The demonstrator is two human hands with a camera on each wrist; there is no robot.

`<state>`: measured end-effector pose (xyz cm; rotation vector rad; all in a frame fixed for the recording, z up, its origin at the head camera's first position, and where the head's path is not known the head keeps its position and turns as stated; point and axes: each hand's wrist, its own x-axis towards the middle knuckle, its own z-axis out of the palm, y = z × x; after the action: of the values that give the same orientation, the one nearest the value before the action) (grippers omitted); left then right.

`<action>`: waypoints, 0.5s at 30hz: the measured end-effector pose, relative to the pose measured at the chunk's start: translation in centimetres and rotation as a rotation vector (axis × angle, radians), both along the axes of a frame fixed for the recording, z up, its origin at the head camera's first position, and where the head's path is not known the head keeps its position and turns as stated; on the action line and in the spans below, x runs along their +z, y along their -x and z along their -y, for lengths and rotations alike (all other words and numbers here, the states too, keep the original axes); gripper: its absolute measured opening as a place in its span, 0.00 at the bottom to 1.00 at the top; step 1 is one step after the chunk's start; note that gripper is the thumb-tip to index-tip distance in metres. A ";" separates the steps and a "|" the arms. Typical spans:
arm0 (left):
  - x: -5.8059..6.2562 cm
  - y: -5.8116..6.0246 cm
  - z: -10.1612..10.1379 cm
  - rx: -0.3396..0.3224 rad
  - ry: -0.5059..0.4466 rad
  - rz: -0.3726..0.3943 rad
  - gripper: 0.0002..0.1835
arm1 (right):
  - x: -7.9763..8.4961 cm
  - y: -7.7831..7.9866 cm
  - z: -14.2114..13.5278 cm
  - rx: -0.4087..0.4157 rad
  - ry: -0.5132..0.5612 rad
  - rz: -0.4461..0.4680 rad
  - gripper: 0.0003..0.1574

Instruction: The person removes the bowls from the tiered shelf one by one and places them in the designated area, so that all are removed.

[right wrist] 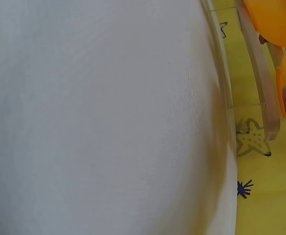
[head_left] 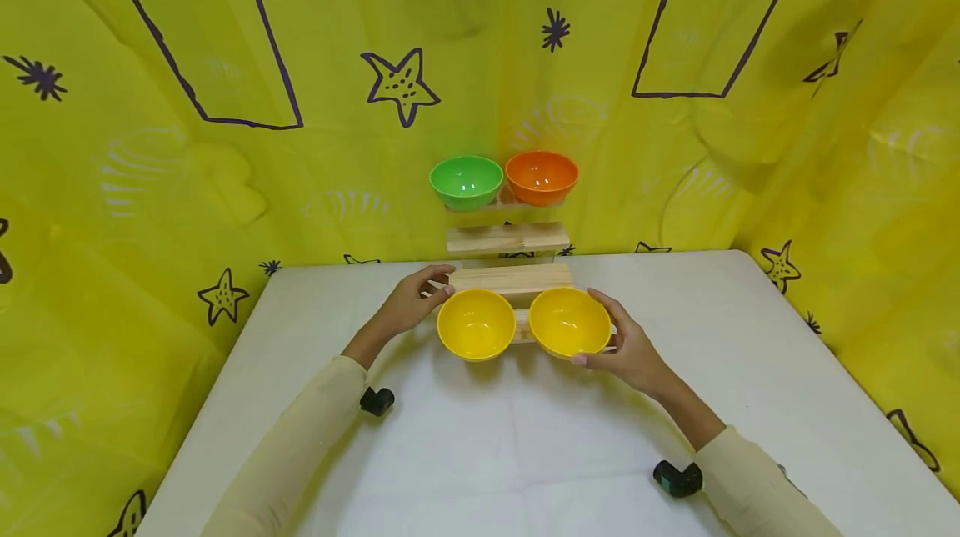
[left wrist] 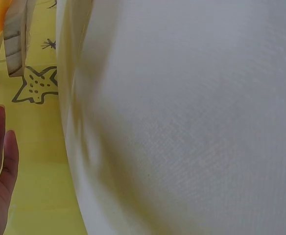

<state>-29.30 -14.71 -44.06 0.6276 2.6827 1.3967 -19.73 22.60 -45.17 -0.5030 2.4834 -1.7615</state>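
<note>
Right yellow bowl: at the front of a stepped wooden rack, right half, over the lowest slat. Mouth faces up. Its base is hidden, so cannot tell whether the slat or the hand carries its weight.

Right hand: holds this bowl from the right, thumb at the near side, fingers round the far side. Judgement: a grip on opposite sides of the wall keeps the bowl level and leaves its inside clear.

Left yellow bowl: beside the first, a narrow gap between them, also mouth up at the lowest slat. Probably spaced so that the two share one slat without their rims knocking.

Left hand: at the rack's left end, fingers parted from the thumb, fingertips by the end of the third slat, thumb close to the left bowl's rim. Left wrist view shows the fingers extended. Contact with bowl or slat: cannot tell. Possibly placed there to steady that end.

Further back: second slat bears no bowl. Green bowl and orange bowl sit side by side on the top slat. The stepped slats likely keep each row in sight above the one in front.

Surroundings: white table under the rack; yellow backdrop with drawn stars behind.
</note>
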 end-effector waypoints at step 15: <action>0.2 -0.2 -0.1 0.003 0.002 0.003 0.24 | 0.2 -1.3 -1.4 0.026 -0.014 0.004 0.60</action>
<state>-29.08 -14.66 -43.83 0.6210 2.6833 1.3937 -18.46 24.01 -44.98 -0.5273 2.4728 -1.7333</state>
